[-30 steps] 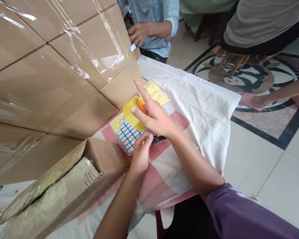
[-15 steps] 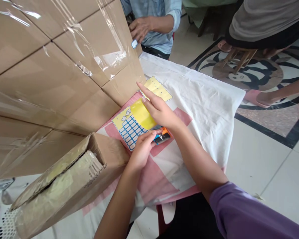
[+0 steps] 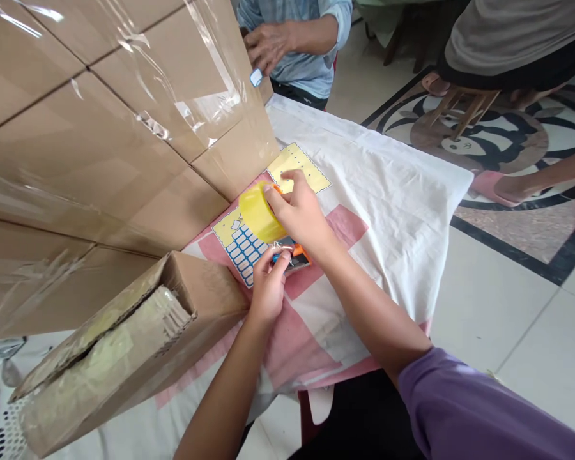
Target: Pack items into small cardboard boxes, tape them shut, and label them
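A packing tape dispenser with a wide yellow roll of tape (image 3: 257, 214) is between my hands, low over the table. Orange and dark parts of its frame show below the roll. My right hand (image 3: 303, 214) is wrapped round the roll's right side, with the index finger bent above it. At the dispenser's near end, the thumb and fingers of my left hand (image 3: 269, 284) are pinched together by a shiny clear strip, apparently the tape's loose end. Beneath lies a sheet of blue-edged labels (image 3: 242, 249). Farther back is a yellow scalloped sheet (image 3: 311, 171).
Stacked, taped cardboard boxes (image 3: 138, 160) form a wall on the left. A narrow carton (image 3: 215, 287) stands at the near left. White and pink cloth (image 3: 388, 191) covers the table. Across it, a co-worker's hand (image 3: 271, 46) is beside a small blue-edged label. Another person sits on a stool.
My right index finger has bent from stretched out, and the dispenser has turned and shifted slightly left. My left fingers now pinch at its near end. The shiny strip shows more.
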The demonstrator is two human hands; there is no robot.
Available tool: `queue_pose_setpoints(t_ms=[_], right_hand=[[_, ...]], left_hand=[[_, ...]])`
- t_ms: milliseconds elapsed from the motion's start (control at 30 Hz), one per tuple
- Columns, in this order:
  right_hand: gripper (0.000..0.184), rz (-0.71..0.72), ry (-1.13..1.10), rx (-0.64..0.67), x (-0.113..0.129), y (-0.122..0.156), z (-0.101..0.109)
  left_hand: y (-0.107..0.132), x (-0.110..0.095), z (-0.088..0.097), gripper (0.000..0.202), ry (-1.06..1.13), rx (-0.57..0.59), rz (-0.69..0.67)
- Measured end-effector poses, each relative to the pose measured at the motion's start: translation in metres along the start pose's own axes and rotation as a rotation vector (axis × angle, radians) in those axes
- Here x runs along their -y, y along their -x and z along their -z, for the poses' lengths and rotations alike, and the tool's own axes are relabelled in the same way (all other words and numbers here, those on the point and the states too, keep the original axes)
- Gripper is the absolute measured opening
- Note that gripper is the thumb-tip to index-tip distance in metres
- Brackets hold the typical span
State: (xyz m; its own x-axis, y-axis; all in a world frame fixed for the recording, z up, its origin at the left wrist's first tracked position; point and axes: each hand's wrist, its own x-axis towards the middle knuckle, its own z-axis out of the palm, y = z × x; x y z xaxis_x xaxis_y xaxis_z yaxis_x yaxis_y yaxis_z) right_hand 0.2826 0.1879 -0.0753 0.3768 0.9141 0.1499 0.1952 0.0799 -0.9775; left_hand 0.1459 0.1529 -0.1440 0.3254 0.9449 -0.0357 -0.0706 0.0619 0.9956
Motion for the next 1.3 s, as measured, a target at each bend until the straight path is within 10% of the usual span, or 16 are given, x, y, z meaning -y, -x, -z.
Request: queue_pose_setpoints(t_ms=[200, 600, 1000, 1300], right_hand=[[0.058, 0.090, -0.132, 0.340, 0.012, 0.006, 0.007], [0.050, 0.048, -0.321, 0.623, 0.019, 0.010, 0.029], [0.055, 0.297, -0.025, 0.221, 0.013, 0.014, -0.003], [0.055, 0.239, 0.016, 0.114, 0.019, 0.011, 0.006]], left_hand=[[-0.002, 0.002, 0.006, 0.022, -0.038, -0.021, -0.068], [0.000, -0.026, 0.002, 0.017, -0.247, 0.054, -0.140], [-0.001, -0.032, 0.006, 0.018, -0.232, -0.062, -0.081], [0.036, -0.080, 0.008, 0.026, -0.286, -0.182, -0.045]])
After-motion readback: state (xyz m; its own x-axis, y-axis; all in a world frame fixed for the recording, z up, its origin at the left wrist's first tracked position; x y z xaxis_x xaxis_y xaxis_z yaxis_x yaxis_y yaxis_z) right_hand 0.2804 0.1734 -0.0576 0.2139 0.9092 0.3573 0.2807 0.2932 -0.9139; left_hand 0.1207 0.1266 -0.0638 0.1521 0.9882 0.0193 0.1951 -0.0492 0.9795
